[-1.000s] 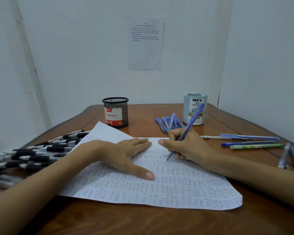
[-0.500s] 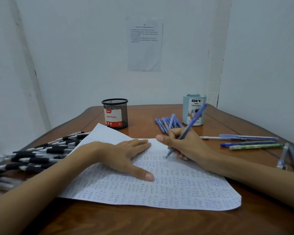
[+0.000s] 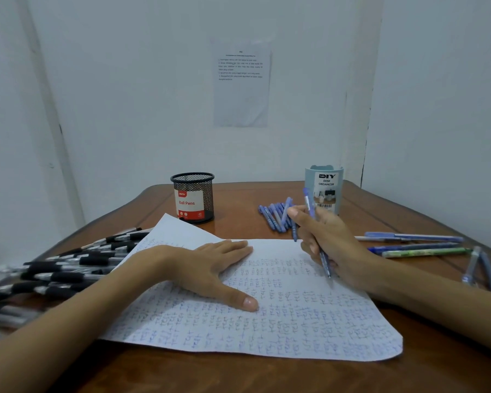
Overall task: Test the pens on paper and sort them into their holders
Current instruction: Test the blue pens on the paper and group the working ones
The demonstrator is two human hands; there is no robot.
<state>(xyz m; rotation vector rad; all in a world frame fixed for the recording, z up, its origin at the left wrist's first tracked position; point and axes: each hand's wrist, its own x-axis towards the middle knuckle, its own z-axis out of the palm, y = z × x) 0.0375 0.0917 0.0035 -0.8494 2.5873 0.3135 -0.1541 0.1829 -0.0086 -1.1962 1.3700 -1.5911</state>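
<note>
Reading the labels first, the black mesh holder (image 3: 192,198) at the back of the counter (image 3: 238,373) carries a red and white label with "DIY" and "Ball Pens", and the pale blue holder (image 3: 323,182) to its right is printed "DIY DESK ORGANIZER" above a barcode; a printed sheet (image 3: 241,83) is stuck on the wall behind, its lines too small to read. Covering the paper (image 3: 267,321) in the middle of the counter are rows of small blue scribbles that I cannot make out as words. The left hand (image 3: 207,273) lies flat on the paper with its fingers (image 3: 233,246) straight and the thumb spread toward the person. Gripping a blue pen (image 3: 325,263), the right hand (image 3: 332,245) has its fingers (image 3: 298,215) curled round the barrel, and the tip is at the sheet's right part, though I cannot tell whether it touches. Compared with half a second ago, the pen stands steeper, its cap end now in front of the blue holder's label and no longer leaning right, and the hand has shifted right, while the left hand has stayed put. A pile of blue pens (image 3: 272,217) lies just left of the blue holder, black-grip pens (image 3: 68,268) lie heaped at the left, and loose pens (image 3: 414,245) lie at the right
</note>
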